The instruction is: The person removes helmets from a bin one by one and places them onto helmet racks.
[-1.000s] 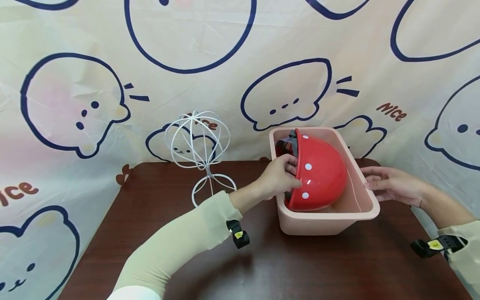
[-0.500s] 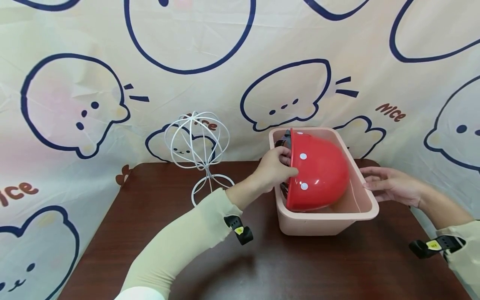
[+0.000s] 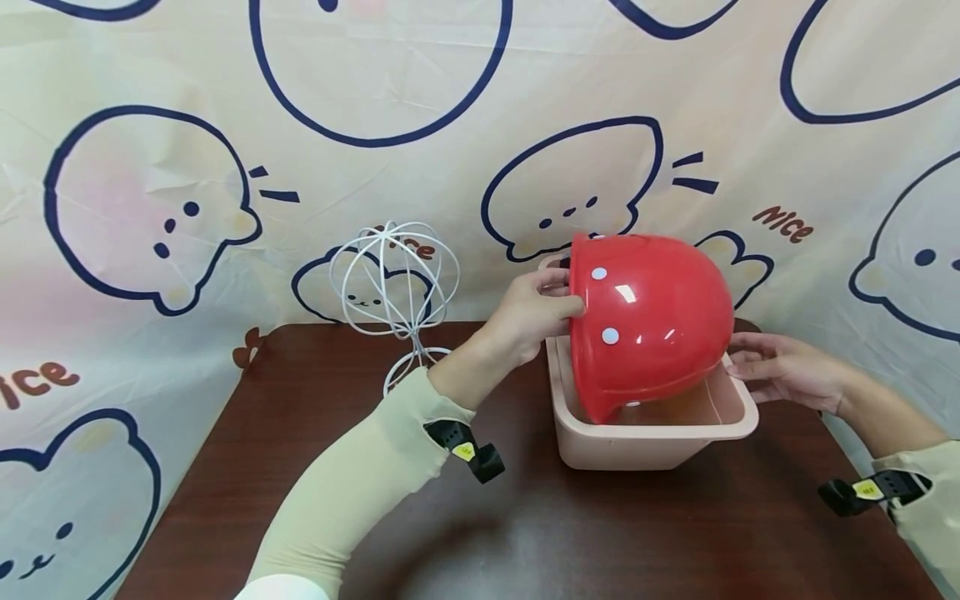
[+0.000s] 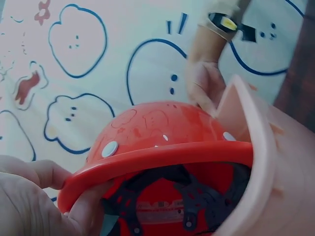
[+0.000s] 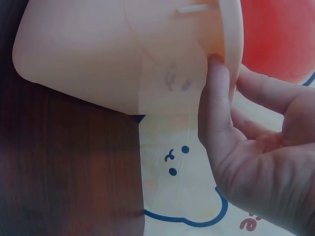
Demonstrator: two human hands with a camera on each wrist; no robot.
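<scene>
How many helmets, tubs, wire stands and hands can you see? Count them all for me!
Red helmet: 1
Pink tub: 1
White wire stand: 1
Hands: 2, the left hand and the right hand
Total: 5

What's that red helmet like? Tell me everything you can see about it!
The red helmet is a smooth, shiny dome that looks like hard plastic. Round white dots sit near its rim, and dark straps show inside. It is tipped on its side, its opening toward the left hand, which pinches the rim. It is partly inside the pink bin and partly sticks up above it. I can't tell whether it touches the bin.
</scene>
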